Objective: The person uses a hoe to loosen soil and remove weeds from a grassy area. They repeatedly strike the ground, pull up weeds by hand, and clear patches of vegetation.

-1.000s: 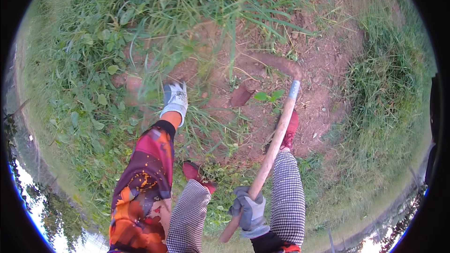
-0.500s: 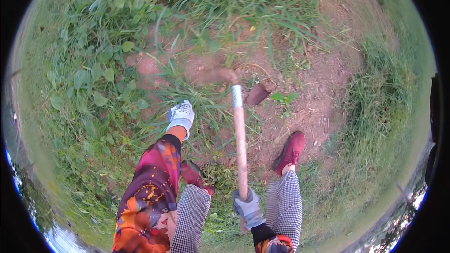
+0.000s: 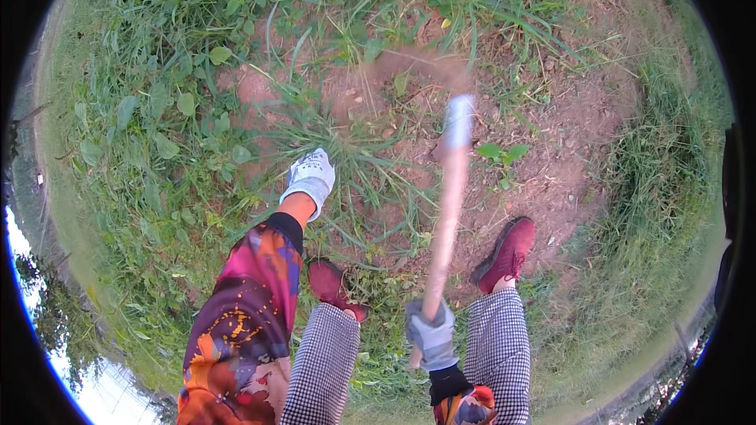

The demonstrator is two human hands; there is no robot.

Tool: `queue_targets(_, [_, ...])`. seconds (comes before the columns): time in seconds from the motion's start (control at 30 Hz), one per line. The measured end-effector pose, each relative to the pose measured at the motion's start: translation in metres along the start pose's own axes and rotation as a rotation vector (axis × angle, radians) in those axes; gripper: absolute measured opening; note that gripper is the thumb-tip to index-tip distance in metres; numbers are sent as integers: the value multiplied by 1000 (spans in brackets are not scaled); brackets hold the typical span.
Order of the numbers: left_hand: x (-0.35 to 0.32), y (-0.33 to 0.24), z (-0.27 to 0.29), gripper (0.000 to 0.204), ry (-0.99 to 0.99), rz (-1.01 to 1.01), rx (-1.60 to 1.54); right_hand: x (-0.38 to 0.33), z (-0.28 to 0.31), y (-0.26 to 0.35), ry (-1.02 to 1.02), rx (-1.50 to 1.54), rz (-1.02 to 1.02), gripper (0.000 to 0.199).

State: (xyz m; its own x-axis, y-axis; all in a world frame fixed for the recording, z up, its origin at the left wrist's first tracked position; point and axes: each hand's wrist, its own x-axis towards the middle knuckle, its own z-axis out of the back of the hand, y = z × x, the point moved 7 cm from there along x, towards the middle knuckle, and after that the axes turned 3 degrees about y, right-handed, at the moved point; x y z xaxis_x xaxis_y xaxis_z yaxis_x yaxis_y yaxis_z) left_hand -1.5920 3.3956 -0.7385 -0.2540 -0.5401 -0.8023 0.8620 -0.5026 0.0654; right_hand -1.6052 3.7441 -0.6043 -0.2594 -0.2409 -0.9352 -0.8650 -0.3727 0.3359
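Hoe [image 3: 446, 212]: a long wooden handle with a pale metal collar near its far end, held out over a patch of bare reddish soil [image 3: 567, 134]. Its head is blurred at the top of the handle, near a tuft of grass [image 3: 346, 149], so the shape cannot be made out. The right hand [image 3: 431, 336], in a grey work glove, is closed around the lower end of the handle, between the two knees in checked trousers [image 3: 500, 354]. The left hand [image 3: 310, 177], in a white and grey glove, reaches down toward the long grass beside the soil patch; whether its fingers are closed on any blades cannot be told. A bright patterned sleeve [image 3: 248, 299] covers the left arm. Two dark red shoes stand on the ground, the left shoe [image 3: 332, 286] among the grass, the right shoe [image 3: 508, 250] on the soil just right of the handle. A small leafy seedling [image 3: 502, 153] grows near the collar.
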Motion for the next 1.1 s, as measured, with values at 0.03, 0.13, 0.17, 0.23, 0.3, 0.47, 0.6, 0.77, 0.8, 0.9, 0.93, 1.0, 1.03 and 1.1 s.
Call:
queue_targets(0.03, [-2, 10, 0, 30, -5, 9, 6, 2, -14, 25, 10, 83, 27, 18])
queue_targets(0.13, [-5, 6, -1, 32, 37, 11, 16, 10, 3, -22, 11, -11, -75, 16])
queue_targets(0.17, [-2, -4, 2, 32, 37, 3, 10, 5, 23, -59, -15, -70, -176, 16])
queue_targets(0.23, [2, -3, -1, 33, 30, 11, 25, 2, 21, -62, 12, -39, -132, 18])
queue_targets(0.3, [0, 5, 4, 34, 73, 52, 38, 0, 5, -21, 11, 9, -117, 19])
queue_targets(0.47, [-1, 6, 2, 35, 61, 45, 11, 11, -2, 33, -1, -54, 167, 21])
queue_targets(0.6, [-3, -8, 7, 35, 60, 19, 11, -25, 26, -56, -18, -104, -138, 22])
queue_targets(0.77, [-2, 10, 1, 36, 48, 73, -42, -11, -10, 58, 25, 13, 132, 23])
queue_targets(0.8, [-2, 9, 2, 37, 37, 78, -40, -5, -17, 73, 17, -12, 129, 22])
queue_targets(0.9, [-1, -8, -3, 37, 83, 31, -60, -4, 15, -30, -86, -164, -24, 21])
queue_targets(0.93, [2, -11, -4, 38, 67, 14, -31, -14, 20, -68, -19, -75, -273, 24])
queue_targets(1.0, [5, -1, 1, 38, 64, 26, -47, -13, 6, -54, -27, -247, -154, 28])
queue_targets(1.03, [2, 5, 1, 38, 64, 47, -40, -17, 6, -44, 37, -207, -123, 28])
queue_targets(1.1, [1, -3, -7, 39, 89, 56, -45, -11, 8, 2, -28, -136, 33, 24])
